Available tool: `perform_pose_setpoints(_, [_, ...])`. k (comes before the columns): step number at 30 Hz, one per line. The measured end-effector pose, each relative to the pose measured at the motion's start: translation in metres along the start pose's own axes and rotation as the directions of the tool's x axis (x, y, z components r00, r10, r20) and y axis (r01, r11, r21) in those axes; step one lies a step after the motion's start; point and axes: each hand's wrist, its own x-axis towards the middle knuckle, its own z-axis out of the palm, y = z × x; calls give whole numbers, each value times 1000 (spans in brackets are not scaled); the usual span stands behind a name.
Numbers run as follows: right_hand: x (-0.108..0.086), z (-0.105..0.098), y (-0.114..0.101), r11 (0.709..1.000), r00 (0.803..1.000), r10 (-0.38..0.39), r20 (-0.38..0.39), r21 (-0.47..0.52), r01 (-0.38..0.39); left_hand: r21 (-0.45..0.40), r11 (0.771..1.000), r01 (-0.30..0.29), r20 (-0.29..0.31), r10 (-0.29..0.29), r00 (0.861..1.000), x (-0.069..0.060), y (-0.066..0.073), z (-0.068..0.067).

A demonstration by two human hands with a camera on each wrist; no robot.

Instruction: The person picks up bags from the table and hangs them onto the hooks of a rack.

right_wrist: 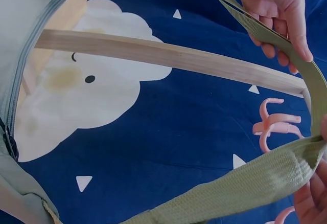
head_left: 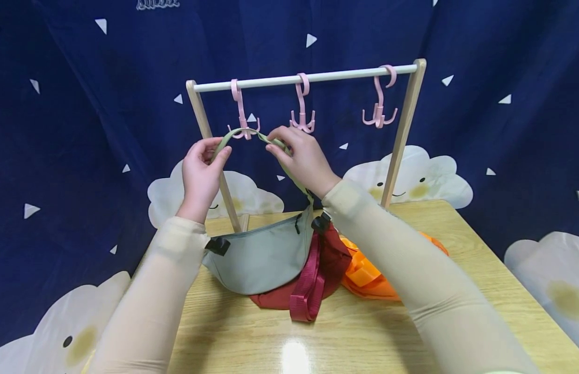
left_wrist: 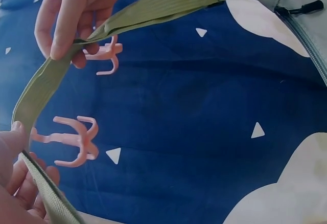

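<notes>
Near the middle of the head view, a left hand (head_left: 202,169) and a right hand (head_left: 303,158) hold a flat, olive-green woven strap (left_wrist: 158,14) raised in an arch. The left fingers are bent, pinching the strap against the thumb; the right thumb and fingers pinch it farther along, at the arch's right side. The strap belongs to a grey-green, crescent-shaped fabric bag (head_left: 263,257) with a zipped top edge, seen at lower centre below the hands; whether its base rests on anything cannot be told. The arch crosses in front of the left pink plastic multi-prong hook (head_left: 241,106), though contact between them is unclear. That hook and two matching pink hooks, at upper centre and upper right, hang from a white rod (head_left: 271,81) between light wooden posts (head_left: 403,135). Behind the bag lie a dark red fabric bag (head_left: 333,265) with a magenta strap (head_left: 308,285) and, right of it, a bright orange fabric bag (head_left: 371,283), both on a pale wood-grain table (head_left: 238,332).
</notes>
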Motion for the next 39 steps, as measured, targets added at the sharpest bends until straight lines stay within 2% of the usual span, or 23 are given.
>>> perform_pose_setpoints(8, [5, 6, 3, 1000, 1000, 23, 0, -6, -23, -55, 998, 4, -30, -6, 1000, 5, -5, 6])
perform_pose_setpoints(16, [8, 10, 6, 999, 999, 48, -19, -10, -48, -79, 995, 56, -34, -59, 998, 9, -8, 12])
perform_pose_setpoints(23, [11, 14, 11, 999, 998, 30, -61, -9, -31, -96, 990, 100, -43, -105, 994, 12, -7, 18])
perform_pose_setpoints(32, [14, 15, 13, 999, 997, 46, -65, -15, -47, -116, 988, 98, -61, -105, 993, 15, -7, 25])
perform_pose_setpoints(39, [17, 16, 14, 996, 995, 83, -49, -26, -84, -86, 991, 103, -53, -108, 993, 16, -9, 27])
